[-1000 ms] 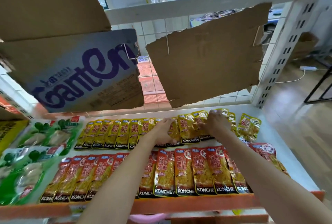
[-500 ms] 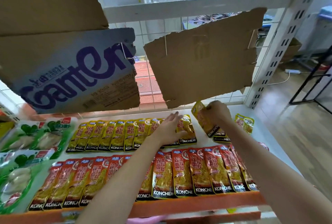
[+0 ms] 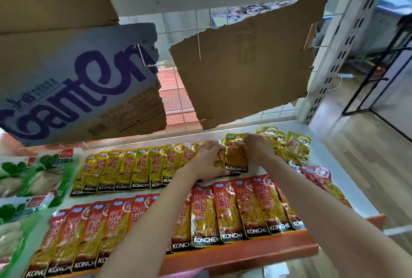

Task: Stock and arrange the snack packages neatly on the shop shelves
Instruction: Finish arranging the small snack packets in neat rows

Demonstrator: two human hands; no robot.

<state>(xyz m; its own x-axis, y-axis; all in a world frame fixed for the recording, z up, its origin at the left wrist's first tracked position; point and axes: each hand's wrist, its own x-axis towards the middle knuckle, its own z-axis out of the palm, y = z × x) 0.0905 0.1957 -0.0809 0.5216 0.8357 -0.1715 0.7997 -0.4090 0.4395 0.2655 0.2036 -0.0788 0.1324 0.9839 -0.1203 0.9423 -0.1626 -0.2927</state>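
1. Yellow pack point(image 3: 235, 155) gripped between both hands, lying at the right end of the yellow row point(image 3: 133, 169), label upright, "KONCHEW" band at its near edge.
2. Left hand point(image 3: 208, 159) clamped on the pack's left edge, fingers curled over it, palm resting on the neighbouring packs of the row.
3. Right hand point(image 3: 258, 147) pinching the pack's top right corner, fingers bent down onto it.
4. Row itself running leftward from the pack across the back of the white shelf point(image 3: 330, 173), packs overlapping side by side.
5. Red row point(image 3: 223, 213) laid nearer than the pack, along the orange front lip point(image 3: 256, 255), same overlapping order; both forearms crossing above it.
6. Loose yellow packs point(image 3: 297, 148) lying right of the held pack, less tidy, some tilted.
7. A few red packs point(image 3: 316, 175) heaped right of and nearer than the pack, by the shelf's right edge.
8. Green packs point(image 3: 35, 175) far left of the pack, beyond the row's left end.
9. Torn cardboard point(image 3: 245, 63) hanging on the wire grid above and behind the pack; printed box flap point(image 3: 78, 81) up and to the left.
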